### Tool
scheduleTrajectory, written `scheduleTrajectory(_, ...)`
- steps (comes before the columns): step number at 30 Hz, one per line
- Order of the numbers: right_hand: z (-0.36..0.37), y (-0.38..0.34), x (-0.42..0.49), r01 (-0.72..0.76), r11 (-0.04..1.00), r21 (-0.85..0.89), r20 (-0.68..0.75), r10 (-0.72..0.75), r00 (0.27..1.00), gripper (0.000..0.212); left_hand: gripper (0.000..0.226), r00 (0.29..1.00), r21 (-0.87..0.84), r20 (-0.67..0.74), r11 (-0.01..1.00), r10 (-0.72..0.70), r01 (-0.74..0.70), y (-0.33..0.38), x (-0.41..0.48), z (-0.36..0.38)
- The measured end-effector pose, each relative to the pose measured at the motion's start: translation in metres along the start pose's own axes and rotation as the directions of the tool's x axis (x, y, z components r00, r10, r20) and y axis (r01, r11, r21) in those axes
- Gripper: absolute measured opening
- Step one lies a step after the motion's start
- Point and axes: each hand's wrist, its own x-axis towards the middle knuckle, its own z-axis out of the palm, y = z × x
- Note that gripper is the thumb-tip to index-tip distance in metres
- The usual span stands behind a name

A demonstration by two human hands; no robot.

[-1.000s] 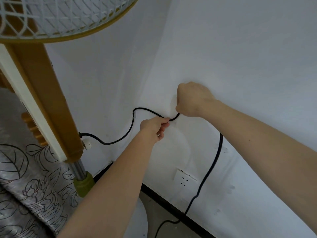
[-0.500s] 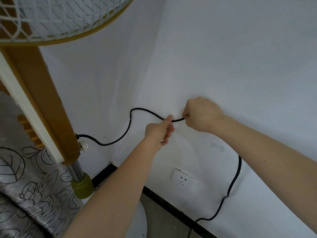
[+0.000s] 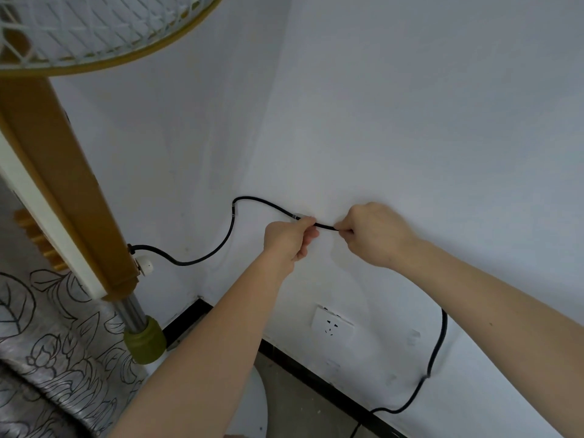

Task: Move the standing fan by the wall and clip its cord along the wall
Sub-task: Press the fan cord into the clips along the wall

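Note:
The standing fan (image 3: 68, 172), gold and white with a wire grille, stands at the left in the wall corner. Its black cord (image 3: 202, 260) leaves the column, sags, climbs through a clear clip (image 3: 234, 209) on the wall, then runs right to a second clear clip (image 3: 297, 217). My left hand (image 3: 292, 237) pinches the cord at that clip. My right hand (image 3: 374, 233) grips the cord a short way to the right, holding it against the white wall. Past my right forearm the cord drops to the floor.
A white wall socket (image 3: 331, 325) sits low on the wall below my hands. More clear clips (image 3: 412, 336) are stuck on the wall to its right. A black skirting board (image 3: 316, 371) runs along the floor. A grey leaf-patterned cloth (image 3: 47, 343) lies at the lower left beside the fan's round base (image 3: 252, 406).
My right hand slid right along the cord and lower, away from the left hand, stretching a short length taut. The hanging cord swung right. The left hand stayed by the clip.

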Motion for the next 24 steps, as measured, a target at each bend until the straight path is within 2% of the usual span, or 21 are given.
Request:
scheduleTrajectory(6, 0.003, 0.01, -0.01, 0.043, 0.999, 0.032, 0.001, -0.044, 0.999, 0.037, 0.015, 0.998, 0.044, -0.037, 0.997, 0.059, -0.057, -0.001, 0.0, 0.005)
scheduleTrajectory(8, -0.001, 0.016, -0.02, 0.029, 0.992, 0.119, 0.003, -0.029, 1.0, 0.038, 0.018, 0.997, 0.04, -0.046, 0.997, 0.068, -0.067, -0.003, -0.002, 0.008)
scheduleTrajectory(11, -0.01, 0.027, -0.032, -0.077, 0.93, 0.36, 0.008, 0.079, 0.997, 0.033, 0.017, 0.995, 0.037, -0.065, 0.997, 0.075, -0.073, -0.003, -0.005, 0.01)
scheduleTrajectory(13, -0.016, 0.034, -0.037, -0.107, 0.906, 0.41, 0.011, 0.112, 0.994, 0.031, 0.017, 0.993, 0.036, -0.085, 0.997, 0.077, -0.074, -0.003, -0.006, 0.011)
scheduleTrajectory(16, -0.021, 0.04, -0.049, -0.094, 0.926, 0.365, 0.006, 0.099, 0.995, 0.027, 0.02, 0.991, 0.042, -0.105, 0.996, 0.082, -0.078, -0.002, -0.007, 0.013)
scheduleTrajectory(18, -0.019, 0.042, -0.053, -0.132, 0.936, 0.325, -0.013, 0.144, 0.989, 0.017, 0.02, 0.99, 0.051, -0.111, 0.996, 0.084, -0.079, -0.001, -0.008, 0.012)
scheduleTrajectory(20, -0.016, 0.04, -0.053, -0.195, 0.943, 0.271, -0.017, 0.207, 0.978, 0.042, 0.02, 0.989, 0.056, -0.118, 0.995, 0.087, -0.081, -0.001, -0.008, 0.012)
scheduleTrajectory(21, -0.016, 0.038, -0.053, -0.225, 0.942, 0.25, -0.018, 0.237, 0.971, 0.047, 0.021, 0.988, 0.057, -0.123, 0.995, 0.089, -0.082, -0.002, -0.008, 0.012)
scheduleTrajectory(24, -0.013, 0.033, -0.05, -0.266, 0.945, 0.191, -0.03, 0.276, 0.961, 0.045, 0.022, 0.986, 0.045, -0.146, 0.996, 0.081, -0.075, -0.001, -0.01, 0.014)
